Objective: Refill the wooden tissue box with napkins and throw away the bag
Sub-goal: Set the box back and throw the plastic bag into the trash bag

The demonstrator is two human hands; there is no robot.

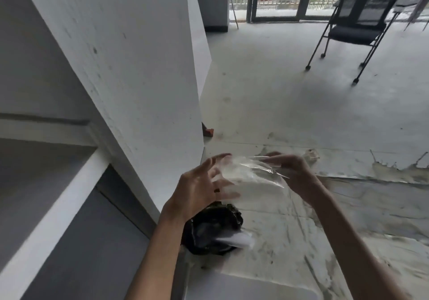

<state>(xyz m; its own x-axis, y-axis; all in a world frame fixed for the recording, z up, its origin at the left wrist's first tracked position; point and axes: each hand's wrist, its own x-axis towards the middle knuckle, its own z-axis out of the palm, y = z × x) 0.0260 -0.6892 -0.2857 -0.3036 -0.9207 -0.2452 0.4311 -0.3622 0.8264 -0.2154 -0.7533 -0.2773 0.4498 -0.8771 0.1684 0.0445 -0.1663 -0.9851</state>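
Because the clear plastic bag (251,174) is so light and slack, I judge it could drift wide of the black-lined bin (212,229) if I let go from this height, or cling to my fingers. It is stretched between my hands, above the bin and a little beyond it. My right hand (293,172) pinches its upper right edge between thumb and fingertips; my left hand (199,187) has its fingers spread loosely against the bag's left side, more steadying than clenching. Something white already lies in the bin's mouth.
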